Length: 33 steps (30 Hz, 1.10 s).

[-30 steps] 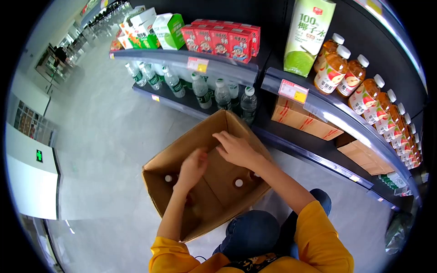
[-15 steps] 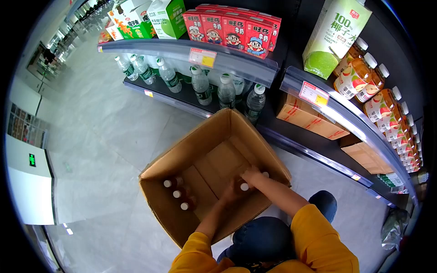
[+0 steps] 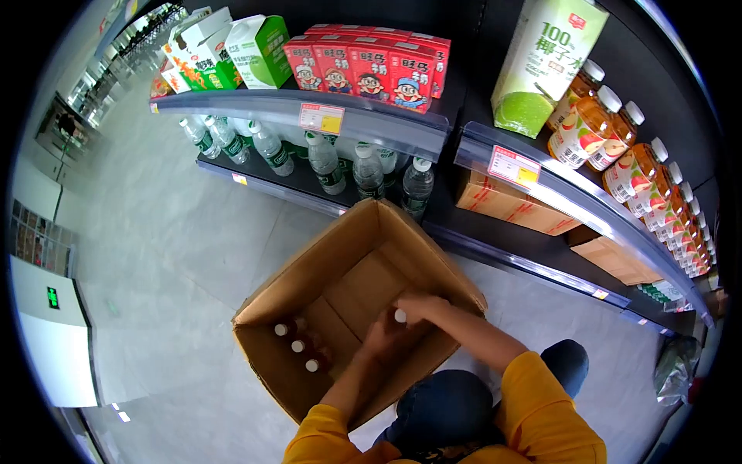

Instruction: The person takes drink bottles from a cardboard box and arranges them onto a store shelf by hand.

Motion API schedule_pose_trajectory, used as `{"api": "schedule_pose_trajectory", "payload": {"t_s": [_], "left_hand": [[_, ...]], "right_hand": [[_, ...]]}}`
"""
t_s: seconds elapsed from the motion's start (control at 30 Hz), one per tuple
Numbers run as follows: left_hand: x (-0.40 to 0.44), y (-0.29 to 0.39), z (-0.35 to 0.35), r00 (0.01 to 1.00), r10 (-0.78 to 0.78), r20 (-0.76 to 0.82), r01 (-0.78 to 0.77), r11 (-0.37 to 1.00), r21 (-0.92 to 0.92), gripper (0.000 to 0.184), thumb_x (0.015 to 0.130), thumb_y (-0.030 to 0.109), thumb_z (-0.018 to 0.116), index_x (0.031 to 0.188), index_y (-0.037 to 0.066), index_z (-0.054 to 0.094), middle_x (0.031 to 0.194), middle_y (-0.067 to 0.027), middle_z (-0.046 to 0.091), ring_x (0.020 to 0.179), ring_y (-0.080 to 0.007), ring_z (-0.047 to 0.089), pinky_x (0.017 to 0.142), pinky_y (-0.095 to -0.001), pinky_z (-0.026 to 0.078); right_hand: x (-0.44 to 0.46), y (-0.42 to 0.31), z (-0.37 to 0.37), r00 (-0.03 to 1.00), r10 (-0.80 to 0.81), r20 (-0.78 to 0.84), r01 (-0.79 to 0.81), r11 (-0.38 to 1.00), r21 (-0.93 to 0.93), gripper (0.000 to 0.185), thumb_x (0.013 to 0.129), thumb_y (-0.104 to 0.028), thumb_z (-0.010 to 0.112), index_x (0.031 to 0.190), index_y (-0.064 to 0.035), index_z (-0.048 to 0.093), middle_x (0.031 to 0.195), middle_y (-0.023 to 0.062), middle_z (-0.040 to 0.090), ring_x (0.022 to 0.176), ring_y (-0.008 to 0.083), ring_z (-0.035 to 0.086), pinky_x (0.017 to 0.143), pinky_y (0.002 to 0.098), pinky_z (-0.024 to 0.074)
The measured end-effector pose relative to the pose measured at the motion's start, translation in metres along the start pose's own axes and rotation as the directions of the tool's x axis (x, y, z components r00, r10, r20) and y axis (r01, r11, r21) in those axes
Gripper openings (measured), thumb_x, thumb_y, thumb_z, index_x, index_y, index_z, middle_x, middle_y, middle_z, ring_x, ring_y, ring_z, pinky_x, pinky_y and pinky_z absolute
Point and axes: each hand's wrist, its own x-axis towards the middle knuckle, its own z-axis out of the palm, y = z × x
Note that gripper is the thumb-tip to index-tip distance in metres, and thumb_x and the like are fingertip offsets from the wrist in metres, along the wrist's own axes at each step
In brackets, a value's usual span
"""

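Note:
An open cardboard box (image 3: 286,282) stands on the floor before my knees. Both my hands reach down into its right part, around a bottle (image 3: 400,315) whose white cap shows between them. My left hand (image 3: 380,334) is curled at the bottle's left side, its fingertips partly hidden. From the right, my right hand (image 3: 415,306) closes its fingers at the bottle near the cap. Three white-capped bottles (image 3: 298,346) with reddish-brown contents stand in a row inside the box's left side.
Beyond the box curves a shelf (image 3: 371,120) with red milk cartons (image 3: 371,69), a tall coconut water carton (image 3: 541,69) and amber bottles (image 3: 580,131). Clear water bottles (image 3: 326,164) stand on the lower shelf. Cardboard cases (image 3: 514,203) sit low at the right.
My left hand has moved from above the box's left side to the bottle at the right. My right hand has come down from the far side to the same bottle. The view has shifted.

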Motion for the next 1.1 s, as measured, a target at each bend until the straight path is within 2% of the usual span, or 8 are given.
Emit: {"api": "schedule_pose_trajectory", "payload": {"t_s": [0.03,0.13,0.27,0.33,0.37,0.47,0.7,1.1], "left_hand": [[-0.001,0.014,-0.010,1.000,-0.002,0.006,0.002,1.000,0.013,0.053,0.071,0.018,0.073,0.111,-0.002,0.044,0.108,-0.0156,0.057,0.098,-0.0206,0.056,0.080,-0.0326,0.046],[0.000,0.091,-0.036,0.997,0.075,-0.028,-0.064,0.956,0.286,0.051,0.071,0.012,0.073,0.110,-0.002,0.043,0.108,-0.0116,0.055,0.102,-0.0177,0.053,0.083,-0.0308,0.044],[-0.001,0.202,-0.033,0.969,0.245,-0.046,-0.249,0.957,-0.148,0.059,0.068,0.003,0.074,0.116,0.002,0.041,0.113,-0.0080,0.050,0.105,-0.0165,0.050,0.089,-0.0301,0.042],[0.000,0.244,-0.027,0.950,0.311,-0.022,-0.311,0.940,-0.140,0.062,0.070,0.001,0.073,0.121,0.003,0.038,0.114,-0.0062,0.050,0.106,-0.0159,0.050,0.090,-0.0301,0.042],[0.000,0.262,-0.020,0.949,0.314,-0.012,-0.309,0.926,-0.217,0.064,0.069,0.001,0.073,0.122,0.003,0.038,0.115,-0.0058,0.050,0.106,-0.0161,0.050,0.090,-0.0303,0.042],[0.005,0.305,0.006,0.920,0.389,0.033,-0.369,0.894,-0.255,0.062,0.071,0.003,0.070,0.125,0.004,0.038,0.119,-0.0056,0.049,0.112,-0.0167,0.047,0.095,-0.0317,0.037],[0.007,0.372,0.092,0.875,0.413,0.253,-0.285,0.862,-0.420,0.065,0.071,0.001,0.068,0.128,0.003,0.036,0.123,-0.0068,0.046,0.115,-0.0175,0.044,0.099,-0.0328,0.033],[0.026,0.398,0.206,0.750,0.548,0.369,-0.454,0.833,-0.316,0.056,0.081,0.007,0.063,0.128,0.002,0.032,0.118,-0.0094,0.046,0.113,-0.0182,0.045,0.094,-0.0331,0.039]], "right_hand": [[-0.012,-0.003,-0.018,0.998,-0.037,-0.058,0.048,0.978,0.204,0.057,0.060,-0.019,0.075,0.111,-0.0041,0.056,0.105,0.0158,0.060,0.100,0.0314,0.056,0.083,0.0377,0.0460],[-0.051,-0.006,-0.069,0.935,-0.207,-0.288,0.324,0.831,0.453,0.062,0.063,-0.019,0.075,0.118,-0.0026,0.051,0.112,0.0154,0.057,0.105,0.0268,0.054,0.087,0.0341,0.0435],[-0.130,-0.026,-0.125,0.823,-0.176,-0.541,0.501,0.673,0.544,0.065,0.069,-0.021,0.073,0.125,-0.0025,0.045,0.120,0.0123,0.053,0.111,0.0192,0.049,0.095,0.0302,0.0371],[-0.155,-0.018,-0.136,0.698,-0.188,-0.691,0.623,0.634,0.457,0.072,0.067,-0.028,0.076,0.125,-0.0018,0.043,0.117,0.0135,0.053,0.110,0.0195,0.050,0.092,0.0302,0.0401],[-0.171,-0.017,-0.140,0.689,-0.174,-0.703,0.680,0.491,0.545,0.073,0.069,-0.029,0.075,0.126,0.0004,0.041,0.120,0.0137,0.051,0.113,0.0211,0.048,0.095,0.0311,0.0384],[-0.239,-0.020,-0.148,0.583,-0.113,-0.805,0.654,0.653,0.382,0.063,0.073,-0.020,0.072,0.125,0.0007,0.041,0.118,0.0138,0.051,0.107,0.0218,0.051,0.091,0.0319,0.0405],[-0.342,-0.002,-0.117,0.245,0.013,-0.969,0.627,0.760,0.169,0.056,0.076,-0.019,0.070,0.121,0.0008,0.044,0.106,0.0123,0.054,0.093,0.0194,0.056,0.083,0.0327,0.0444],[-0.396,0.050,-0.087,-0.024,0.185,-0.982,0.434,0.887,0.156,0.063,0.075,-0.014,0.070,0.126,0.0022,0.037,0.112,0.0168,0.049,0.101,0.0275,0.054,0.083,0.0347,0.0478]]}}
